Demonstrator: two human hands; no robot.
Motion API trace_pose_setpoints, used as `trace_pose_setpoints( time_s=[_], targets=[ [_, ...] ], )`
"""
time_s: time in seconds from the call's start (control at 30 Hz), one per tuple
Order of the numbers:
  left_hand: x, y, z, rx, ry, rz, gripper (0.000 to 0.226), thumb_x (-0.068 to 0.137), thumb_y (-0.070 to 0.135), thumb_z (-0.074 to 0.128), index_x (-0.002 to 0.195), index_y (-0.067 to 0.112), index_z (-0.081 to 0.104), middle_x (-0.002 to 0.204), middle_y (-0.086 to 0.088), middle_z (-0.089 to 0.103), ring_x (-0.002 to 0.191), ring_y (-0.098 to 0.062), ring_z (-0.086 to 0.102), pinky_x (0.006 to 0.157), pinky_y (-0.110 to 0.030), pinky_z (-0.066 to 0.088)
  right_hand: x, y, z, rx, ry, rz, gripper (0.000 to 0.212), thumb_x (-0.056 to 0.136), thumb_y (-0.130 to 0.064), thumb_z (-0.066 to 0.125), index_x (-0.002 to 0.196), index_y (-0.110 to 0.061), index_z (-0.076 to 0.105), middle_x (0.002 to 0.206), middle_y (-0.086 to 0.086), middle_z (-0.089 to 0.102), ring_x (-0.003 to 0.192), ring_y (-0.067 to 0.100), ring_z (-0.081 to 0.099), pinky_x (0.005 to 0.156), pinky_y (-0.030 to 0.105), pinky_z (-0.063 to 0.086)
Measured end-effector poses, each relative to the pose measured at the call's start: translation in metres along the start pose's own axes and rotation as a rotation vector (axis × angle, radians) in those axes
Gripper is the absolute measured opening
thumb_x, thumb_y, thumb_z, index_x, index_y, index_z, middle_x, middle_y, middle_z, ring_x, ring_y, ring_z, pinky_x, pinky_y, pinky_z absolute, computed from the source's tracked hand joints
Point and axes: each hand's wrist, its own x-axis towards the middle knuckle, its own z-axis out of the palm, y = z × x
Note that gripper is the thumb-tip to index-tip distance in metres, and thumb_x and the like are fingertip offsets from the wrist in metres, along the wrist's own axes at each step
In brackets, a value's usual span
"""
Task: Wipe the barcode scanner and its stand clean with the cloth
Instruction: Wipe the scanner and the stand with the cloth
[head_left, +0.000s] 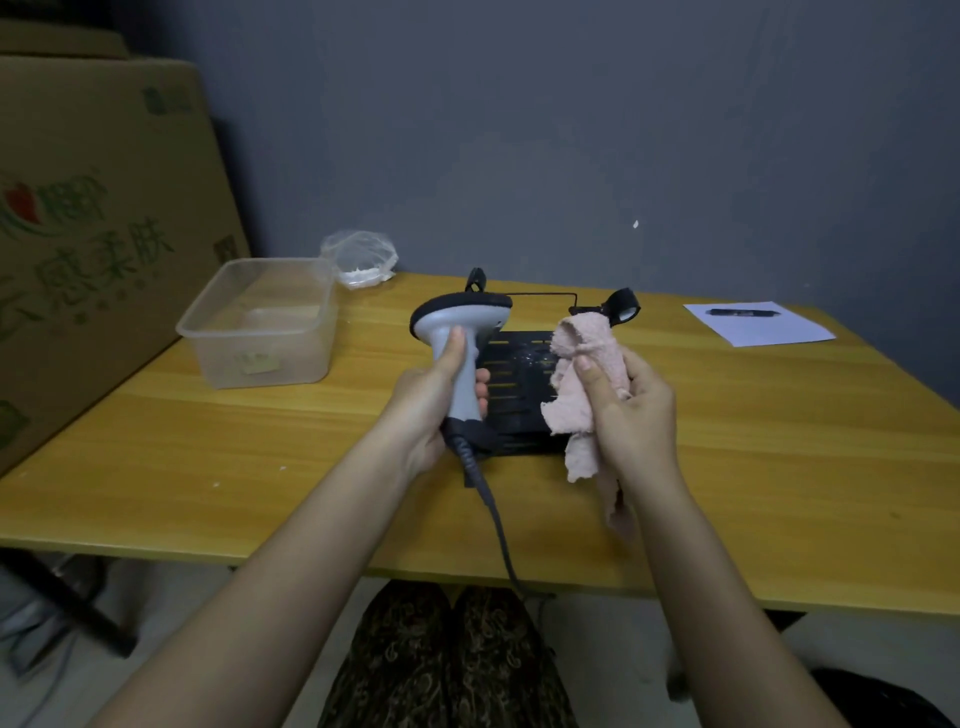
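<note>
I am working over a table (727, 467) that is giving me plenty of bare wood near and to the right; its near edge is running just under my forearms, so anything I drop there could be going to the floor. On the left a big box (93, 218) is crowding the table's edge, with a tub (260, 322) just beside it and a bag (359, 257) behind that, so I am judging the right side the freer way to swing.

The stand (519, 384) is lying flat in the middle, a slotted black plate, stiff and probably light enough to slide when rubbed.

My left hand (431, 400) is wrapping fully round the handle of the scanner (457, 332), holding it upright above the stand's left part. It is looking like hard smooth plastic, slippery if damp, top-heavy, best gripped by the handle; its cable (493, 509) is trailing off the near edge and may be tugging.

My right hand (628, 410) is pinching the cloth (582, 374) closed, soft and limp, hanging loose, just right of the scanner and not touching it.

Far right, a pen (743, 312) is resting on paper (763, 327).
</note>
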Motion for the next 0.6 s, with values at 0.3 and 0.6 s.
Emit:
trace_pose_setpoints(
  time_s=[0.3,0.6],
  targets=[
    [-0.002,-0.004,-0.008,0.056,-0.024,-0.106,0.054,0.095,0.051,0.036,0.118,0.006,0.053,0.082,-0.005,0.058,0.069,-0.016,0.056,0.074,-0.037,0.053,0.000,0.001,-0.002,0.010,-0.009,0.030,0.011,0.091,-0.018,0.062,0.097,-0.024,0.068,0.085,-0.001,0.071,0.077,0.008,0.065,0.061,0.017,0.052],
    [0.001,-0.014,0.007,0.076,0.092,0.068,0.050,0.099,0.047,0.029,0.087,0.008,0.059,0.071,-0.004,0.059,0.054,-0.013,0.055,0.052,-0.025,0.052,-0.002,0.000,0.010,-0.030,-0.035,0.013,0.012,0.095,-0.028,0.055,0.091,-0.023,0.065,0.078,-0.007,0.066,0.069,0.001,0.060,0.059,0.014,0.046]
  ],
)
